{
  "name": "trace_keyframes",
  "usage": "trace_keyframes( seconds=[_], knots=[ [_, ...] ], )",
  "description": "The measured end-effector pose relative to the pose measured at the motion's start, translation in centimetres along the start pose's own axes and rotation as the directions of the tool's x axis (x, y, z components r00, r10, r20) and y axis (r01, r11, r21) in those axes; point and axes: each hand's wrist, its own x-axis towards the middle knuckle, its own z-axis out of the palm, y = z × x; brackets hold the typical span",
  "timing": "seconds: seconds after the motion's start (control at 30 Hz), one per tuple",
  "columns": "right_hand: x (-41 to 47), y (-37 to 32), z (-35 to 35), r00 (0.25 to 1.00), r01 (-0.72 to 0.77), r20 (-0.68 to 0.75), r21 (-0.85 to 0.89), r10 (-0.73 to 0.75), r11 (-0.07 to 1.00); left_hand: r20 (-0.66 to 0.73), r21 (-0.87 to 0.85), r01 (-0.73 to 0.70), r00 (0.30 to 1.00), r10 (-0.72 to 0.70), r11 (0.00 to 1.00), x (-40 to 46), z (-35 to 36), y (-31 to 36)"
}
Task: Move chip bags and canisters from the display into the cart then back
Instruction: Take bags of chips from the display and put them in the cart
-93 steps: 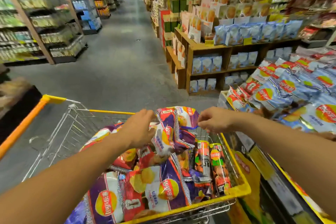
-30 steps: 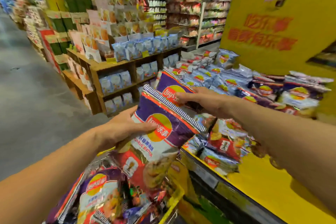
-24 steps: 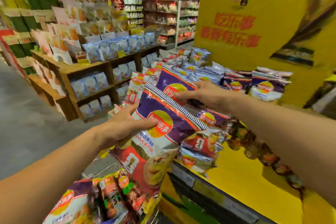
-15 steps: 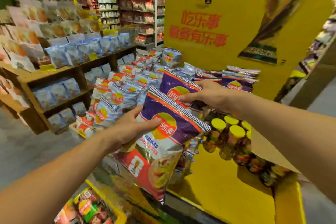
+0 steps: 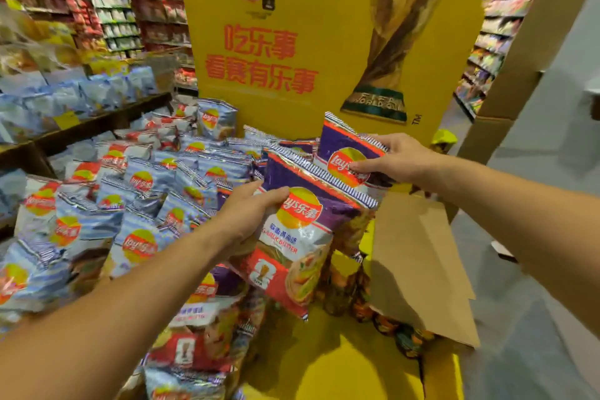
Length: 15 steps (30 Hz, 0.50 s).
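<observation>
Two purple chip bags are in our hands above the yellow display (image 5: 344, 364). Our left hand (image 5: 250, 211) grips the nearer purple bag (image 5: 302, 237) at its left edge, thumb laid across the front beside the round logo, the other fingers hidden behind it; this bag hangs upright, its striped top seal tilted down to the right and its red lower corner over the bare yellow floor of the bin. Our right hand (image 5: 394, 157) pinches the farther purple bag (image 5: 347, 153) at its upper right, fingers curled over the front by the logo; it stands just behind the first bag and partly overlapped by it. To the left, a heap of blue chip bags (image 5: 146, 185) fills the display, and more purple bags (image 5: 198, 328) lie below our left forearm. Under the held bags, near a brown cardboard flap (image 5: 418, 269), some canisters (image 5: 383, 318) lie blurred and dark; we cannot tell how many. Behind everything rises a yellow signboard (image 5: 279, 42) with red lettering and a trophy picture, and store shelves (image 5: 110, 19) stretch off at the upper left.
</observation>
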Motion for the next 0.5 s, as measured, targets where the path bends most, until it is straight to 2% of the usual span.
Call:
trace_keyframes(
  seconds=[0.13, 0.3, 0.43, 0.5],
  knots=[
    [1.7, 3.0, -1.4, 1.000, -0.028, 0.008, -0.134, 0.029, 0.991, 0.071, 0.044, 0.036, 0.997, -0.039, 0.998, 3.2, 3.4, -0.8],
    [4.8, 5.7, 0.1, 0.999, -0.001, 0.035, -0.157, 0.006, 0.988, -0.003, 0.082, 0.108, 0.994, -0.108, 0.991, 6.3, 3.2, -2.0],
    [8.8, 6.3, 2.6, 0.999, -0.002, 0.036, -0.196, 0.010, 0.981, -0.003, 0.053, 0.149, 0.989, -0.149, 0.987, 8.1, 2.3, -2.6],
    [10.4, 6.7, 4.4, 1.000, 0.019, 0.006, -0.321, -0.018, 0.947, -0.005, 0.026, 0.174, 0.985, -0.174, 0.984, 8.9, 2.2, -3.3]
  ],
)
